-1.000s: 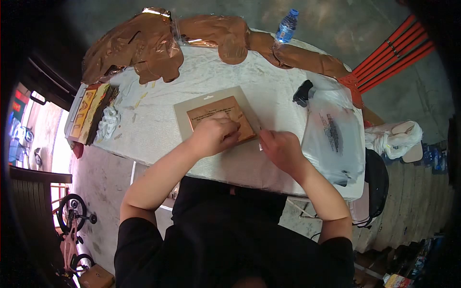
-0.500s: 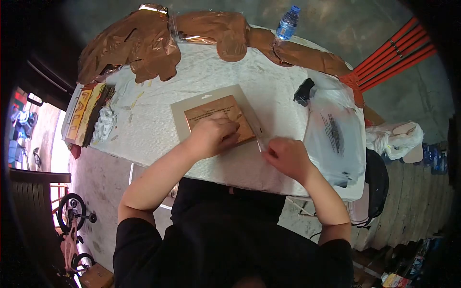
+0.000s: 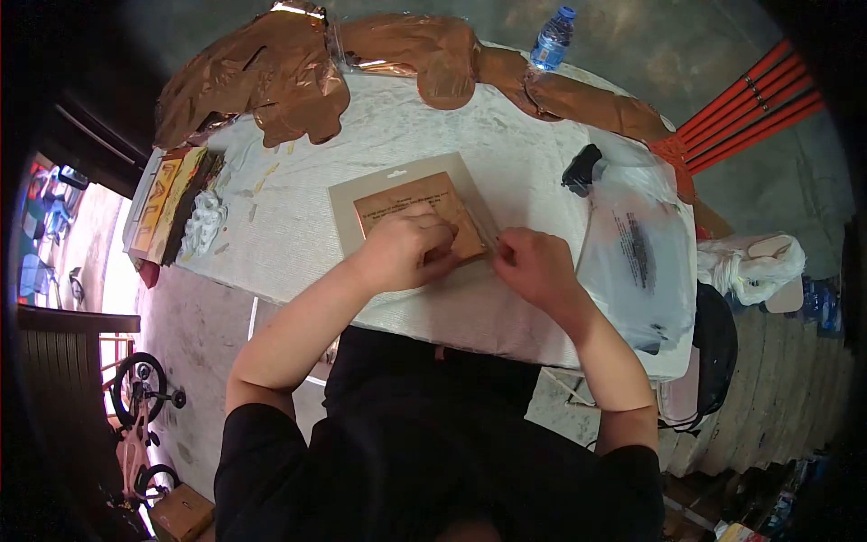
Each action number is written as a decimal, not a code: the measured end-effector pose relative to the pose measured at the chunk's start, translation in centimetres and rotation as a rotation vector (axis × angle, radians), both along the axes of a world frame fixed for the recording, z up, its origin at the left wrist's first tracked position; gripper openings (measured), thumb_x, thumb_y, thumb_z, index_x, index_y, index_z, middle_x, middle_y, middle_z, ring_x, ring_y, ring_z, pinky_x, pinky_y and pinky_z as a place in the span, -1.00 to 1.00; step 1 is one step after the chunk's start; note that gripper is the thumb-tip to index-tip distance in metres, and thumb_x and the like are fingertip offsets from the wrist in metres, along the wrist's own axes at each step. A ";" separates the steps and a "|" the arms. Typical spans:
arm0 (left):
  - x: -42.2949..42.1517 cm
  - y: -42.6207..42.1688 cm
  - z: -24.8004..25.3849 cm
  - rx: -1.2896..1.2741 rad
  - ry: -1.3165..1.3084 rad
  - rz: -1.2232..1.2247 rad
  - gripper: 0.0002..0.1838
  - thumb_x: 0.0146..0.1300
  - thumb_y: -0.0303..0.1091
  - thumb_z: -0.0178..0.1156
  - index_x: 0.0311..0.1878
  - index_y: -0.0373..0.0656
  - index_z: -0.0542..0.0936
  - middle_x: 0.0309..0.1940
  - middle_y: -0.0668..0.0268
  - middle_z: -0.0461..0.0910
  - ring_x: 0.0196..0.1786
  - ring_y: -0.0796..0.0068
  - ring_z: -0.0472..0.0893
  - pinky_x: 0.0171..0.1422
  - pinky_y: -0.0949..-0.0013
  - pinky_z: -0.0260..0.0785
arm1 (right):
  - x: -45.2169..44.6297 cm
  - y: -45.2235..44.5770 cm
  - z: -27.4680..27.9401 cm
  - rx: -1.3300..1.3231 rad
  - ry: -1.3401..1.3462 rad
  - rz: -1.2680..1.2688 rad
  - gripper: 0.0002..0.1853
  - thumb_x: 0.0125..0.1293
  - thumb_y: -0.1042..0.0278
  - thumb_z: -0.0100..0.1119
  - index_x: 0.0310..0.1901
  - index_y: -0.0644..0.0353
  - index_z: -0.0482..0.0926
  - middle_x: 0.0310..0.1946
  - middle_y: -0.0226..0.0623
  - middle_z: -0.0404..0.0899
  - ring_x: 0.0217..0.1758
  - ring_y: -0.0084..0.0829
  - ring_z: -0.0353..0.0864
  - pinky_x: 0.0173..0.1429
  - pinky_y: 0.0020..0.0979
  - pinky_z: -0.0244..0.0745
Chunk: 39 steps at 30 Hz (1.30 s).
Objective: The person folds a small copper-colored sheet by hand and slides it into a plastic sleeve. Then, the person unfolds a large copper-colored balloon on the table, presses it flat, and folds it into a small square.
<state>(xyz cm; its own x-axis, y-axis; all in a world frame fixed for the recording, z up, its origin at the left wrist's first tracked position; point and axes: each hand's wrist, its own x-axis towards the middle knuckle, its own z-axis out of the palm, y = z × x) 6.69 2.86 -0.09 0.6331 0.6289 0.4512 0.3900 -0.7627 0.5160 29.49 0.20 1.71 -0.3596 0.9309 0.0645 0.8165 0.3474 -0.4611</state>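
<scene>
A flat packet (image 3: 469,189) with a pale grey border and a hang hole lies slightly turned on the white-covered table. Inside it shows a folded copper-coloured foil sheet (image 3: 404,197) printed with small dark text. My left hand (image 3: 406,251) rests on the packet's lower part, fingers curled down against it; its fingertips are partly hidden. At the packet's right edge, my right hand (image 3: 536,266) is closed in a pinch by the clear plastic rim. What exactly sits between those fingertips is too small to see well.
Flat copper foil shapes (image 3: 257,86) lie along the far edge, with a water bottle (image 3: 553,39) by them. Books or boxes (image 3: 167,203) and crumpled white material (image 3: 205,223) are at left. A clear plastic bag (image 3: 637,262) and a black object (image 3: 582,169) lie at right.
My right hand has moved up a little along the packet's right edge. My left hand stays on the packet. The whole view has shifted slightly.
</scene>
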 end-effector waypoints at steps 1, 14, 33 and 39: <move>0.0 -0.1 0.2 0.014 0.012 -0.006 -0.83 -0.02 -0.34 0.35 -0.48 -0.14 0.54 -0.47 0.31 0.56 -0.27 0.24 0.53 -0.19 0.24 0.43 | 0.0 0.1 -0.1 0.007 -0.009 -0.006 -0.79 0.06 0.23 0.28 -0.48 0.19 0.52 -0.49 -0.25 0.60 -0.41 -0.18 0.62 -0.31 -0.24 0.49; -0.3 -0.9 1.8 0.006 0.228 -0.068 -0.75 0.01 -0.35 0.32 -0.21 -0.20 0.64 -0.16 0.19 0.61 -0.05 0.17 0.55 0.04 0.20 0.44 | 1.2 -1.2 -1.5 0.356 -0.026 0.245 -0.84 0.07 0.27 0.26 -0.55 0.08 0.52 -0.50 -0.35 0.44 -0.40 -0.29 0.56 -0.26 -0.25 0.44; -6.8 -3.3 0.6 -0.145 0.272 0.167 -0.57 0.23 -0.31 0.19 0.19 -0.06 0.53 0.33 0.19 0.36 0.46 0.19 0.21 0.54 -0.02 -0.07 | -4.8 -3.0 -2.0 0.292 0.189 0.419 -0.82 0.13 0.43 0.24 -0.21 0.22 0.56 -0.33 -0.22 0.51 -0.25 -0.17 0.52 -0.14 -0.23 0.47; -7.2 -3.0 0.3 -0.177 0.286 0.114 -0.53 0.23 -0.34 0.19 0.24 -0.08 0.48 0.39 0.20 0.27 0.50 0.19 0.12 0.56 -0.03 -0.18 | -5.6 -2.4 -1.5 0.120 0.199 0.467 -0.86 0.12 0.41 0.24 -0.31 0.22 0.53 -0.34 -0.19 0.49 -0.27 -0.15 0.54 -0.19 -0.23 0.48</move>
<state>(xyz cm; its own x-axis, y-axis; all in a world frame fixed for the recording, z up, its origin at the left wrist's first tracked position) -0.51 -0.14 0.21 0.6394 0.7554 0.1436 0.6150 -0.6145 0.4943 23.87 -2.24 0.24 -0.7051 0.6556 0.2703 0.4624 0.7140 -0.5257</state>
